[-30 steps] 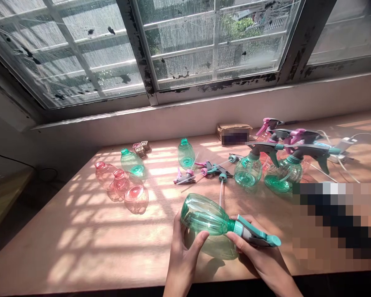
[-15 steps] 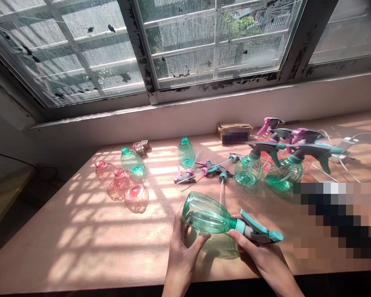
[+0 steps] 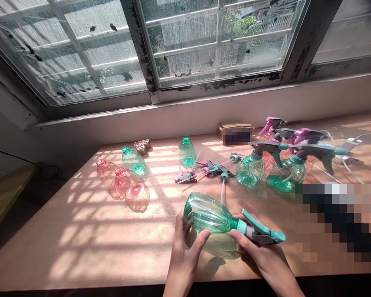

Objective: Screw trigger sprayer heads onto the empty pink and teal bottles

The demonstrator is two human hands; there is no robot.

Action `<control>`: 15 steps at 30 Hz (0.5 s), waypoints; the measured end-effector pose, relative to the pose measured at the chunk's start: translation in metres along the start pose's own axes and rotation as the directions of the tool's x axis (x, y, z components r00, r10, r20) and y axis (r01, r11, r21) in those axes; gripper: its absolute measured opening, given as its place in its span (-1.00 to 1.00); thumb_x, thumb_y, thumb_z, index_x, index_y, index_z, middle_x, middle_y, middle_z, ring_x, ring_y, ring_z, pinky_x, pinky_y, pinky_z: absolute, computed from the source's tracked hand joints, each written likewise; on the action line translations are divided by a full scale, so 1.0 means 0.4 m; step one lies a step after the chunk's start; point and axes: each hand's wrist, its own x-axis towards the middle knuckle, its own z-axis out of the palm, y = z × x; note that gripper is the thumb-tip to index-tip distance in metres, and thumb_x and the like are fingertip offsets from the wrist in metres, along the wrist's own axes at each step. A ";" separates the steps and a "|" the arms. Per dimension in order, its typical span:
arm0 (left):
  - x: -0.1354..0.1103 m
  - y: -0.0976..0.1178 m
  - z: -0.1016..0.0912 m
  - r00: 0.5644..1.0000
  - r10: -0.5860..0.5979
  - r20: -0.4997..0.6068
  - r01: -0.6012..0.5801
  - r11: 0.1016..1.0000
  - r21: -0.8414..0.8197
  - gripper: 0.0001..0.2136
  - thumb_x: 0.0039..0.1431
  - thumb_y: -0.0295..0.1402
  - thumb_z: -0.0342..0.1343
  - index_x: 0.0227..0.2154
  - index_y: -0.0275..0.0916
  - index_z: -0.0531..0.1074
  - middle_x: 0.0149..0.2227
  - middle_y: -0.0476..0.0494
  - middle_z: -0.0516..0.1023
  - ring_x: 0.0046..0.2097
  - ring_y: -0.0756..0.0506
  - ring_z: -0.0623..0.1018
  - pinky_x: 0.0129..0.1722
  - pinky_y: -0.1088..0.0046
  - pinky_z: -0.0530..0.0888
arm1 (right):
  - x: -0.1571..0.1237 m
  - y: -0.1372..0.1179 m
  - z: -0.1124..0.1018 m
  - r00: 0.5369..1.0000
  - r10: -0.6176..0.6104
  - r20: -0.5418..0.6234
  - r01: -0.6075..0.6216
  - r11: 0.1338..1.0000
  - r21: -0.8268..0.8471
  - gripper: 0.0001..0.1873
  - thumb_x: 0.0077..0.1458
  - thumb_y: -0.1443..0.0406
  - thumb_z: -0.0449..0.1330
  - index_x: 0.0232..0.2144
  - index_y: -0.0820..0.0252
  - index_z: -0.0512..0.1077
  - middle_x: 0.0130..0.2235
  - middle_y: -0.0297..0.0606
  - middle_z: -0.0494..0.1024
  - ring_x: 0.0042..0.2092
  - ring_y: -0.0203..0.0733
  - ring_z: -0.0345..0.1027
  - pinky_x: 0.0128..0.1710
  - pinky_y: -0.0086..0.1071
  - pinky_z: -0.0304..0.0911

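Observation:
A clear green spray bottle (image 3: 208,212) lies tilted on its side above the table, its base toward the left. My left hand (image 3: 187,249) is closed around the bottle's body near the base, thumb along the lower side. With its fingers at the neck, my right hand (image 3: 256,251) grips the teal collar of the grey and teal trigger sprayer (image 3: 261,231). The sprayer sits on the bottle's mouth; whether it is fully threaded I cannot tell. Just beyond the bottle, a loose teal trigger head (image 3: 224,176) lies with its white tube pointing toward me.
Pink bottles (image 3: 122,181) and a green bottle (image 3: 132,161) stand at left, another green bottle (image 3: 187,153) at centre back. Loose pink trigger heads (image 3: 187,176) lie mid-table. Assembled green spray bottles (image 3: 250,172) stand right, near a cardboard box (image 3: 236,134). A blurred patch covers the right edge.
The whole view has shifted slightly. Both hands keep their hold on the spray bottle, and my left thumb sits a little differently against its side.

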 end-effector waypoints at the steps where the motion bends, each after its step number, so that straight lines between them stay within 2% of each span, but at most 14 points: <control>1: 0.000 -0.002 -0.001 1.000 -0.001 0.002 0.001 1.000 -0.003 -0.42 0.19 -0.13 0.38 0.23 -0.07 0.37 0.21 -0.19 0.58 0.30 -0.32 0.50 0.31 0.08 0.37 | 0.000 0.001 -0.001 1.000 0.005 0.004 -0.005 1.000 -0.004 -0.53 -0.01 -0.05 0.39 -0.11 0.03 0.60 -0.60 -0.50 0.47 -0.51 -0.14 0.34 -0.45 -0.30 0.24; 10: -0.001 0.002 -0.002 1.000 -0.013 0.018 0.013 1.000 0.017 -0.42 0.21 -0.12 0.35 0.24 -0.09 0.35 0.23 -0.22 0.56 0.32 -0.34 0.48 0.32 0.04 0.36 | 0.001 0.003 -0.004 1.000 -0.003 0.027 0.004 1.000 -0.023 -0.52 0.02 -0.05 0.38 -0.08 0.05 0.58 -0.59 -0.51 0.47 -0.48 -0.13 0.36 -0.39 -0.28 0.26; 15: -0.003 0.010 0.001 1.000 -0.020 0.004 0.020 1.000 0.015 -0.42 0.19 -0.12 0.36 0.23 -0.07 0.37 0.22 -0.19 0.58 0.32 -0.32 0.49 0.30 0.09 0.39 | 0.001 0.002 -0.002 1.000 0.018 0.021 -0.018 1.000 -0.021 -0.49 0.01 -0.06 0.38 -0.06 0.05 0.58 -0.58 -0.50 0.48 -0.53 -0.15 0.31 -0.47 -0.29 0.22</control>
